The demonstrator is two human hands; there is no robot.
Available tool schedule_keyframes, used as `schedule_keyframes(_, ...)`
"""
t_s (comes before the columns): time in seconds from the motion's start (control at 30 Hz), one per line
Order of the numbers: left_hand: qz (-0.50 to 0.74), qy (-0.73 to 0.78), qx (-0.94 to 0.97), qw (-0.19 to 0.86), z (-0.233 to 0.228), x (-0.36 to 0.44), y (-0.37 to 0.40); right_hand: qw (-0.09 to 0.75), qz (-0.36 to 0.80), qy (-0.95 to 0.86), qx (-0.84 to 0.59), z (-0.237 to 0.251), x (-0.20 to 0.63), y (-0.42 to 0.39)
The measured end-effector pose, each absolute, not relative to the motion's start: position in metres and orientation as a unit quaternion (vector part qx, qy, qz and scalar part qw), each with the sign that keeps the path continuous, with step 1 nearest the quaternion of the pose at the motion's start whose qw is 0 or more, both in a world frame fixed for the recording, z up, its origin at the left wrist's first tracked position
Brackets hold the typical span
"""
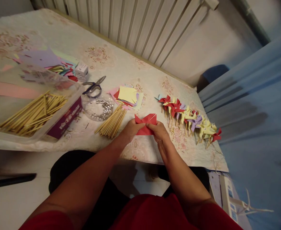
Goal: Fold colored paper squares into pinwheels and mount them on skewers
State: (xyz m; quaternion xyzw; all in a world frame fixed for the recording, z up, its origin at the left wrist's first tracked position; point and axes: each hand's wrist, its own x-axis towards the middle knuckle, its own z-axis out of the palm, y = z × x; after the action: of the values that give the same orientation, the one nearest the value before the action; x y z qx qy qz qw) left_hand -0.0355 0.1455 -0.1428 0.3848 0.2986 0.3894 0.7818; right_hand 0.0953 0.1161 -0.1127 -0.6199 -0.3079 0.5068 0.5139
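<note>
A red paper square (145, 130) with cut corners is held above the table's front part, its upper corners bent inward. My left hand (130, 130) pinches its left side, thumb on the paper. My right hand (160, 130) grips the right side, and both thumbs nearly meet at the middle. Just left of my left hand lies a bundle of thin wooden sticks (112, 123). Beyond it is a stack of coloured paper squares (128, 95), yellow on top. To the right of my right hand, finished paper pinwheels (187, 116) on sticks lie in a slanting row.
A round clear dish (99, 108) of small shiny pins sits by dark-handled scissors (94, 88). At left stands a clear plastic bin (42, 137) with many sticks; coloured paper scraps (38, 58) and small boxes (81, 71) lie behind. A radiator (128, 25) borders the table's back, a blue curtain (255, 105) its right.
</note>
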Motion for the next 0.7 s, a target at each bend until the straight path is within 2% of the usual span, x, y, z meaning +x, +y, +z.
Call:
schedule_keyframes(0.27,0.392,0.305,0.373,0.784,-0.157,-0.030,0.149,0.521,0.506,-0.304,-0.616,-0.118,0.096,0.117)
schedule_keyframes(0.7,0.388,0.306,0.352,0.795,-0.143,-0.035,0.148,0.531,0.519,-0.294,-0.602,-0.119,0.096,0.116)
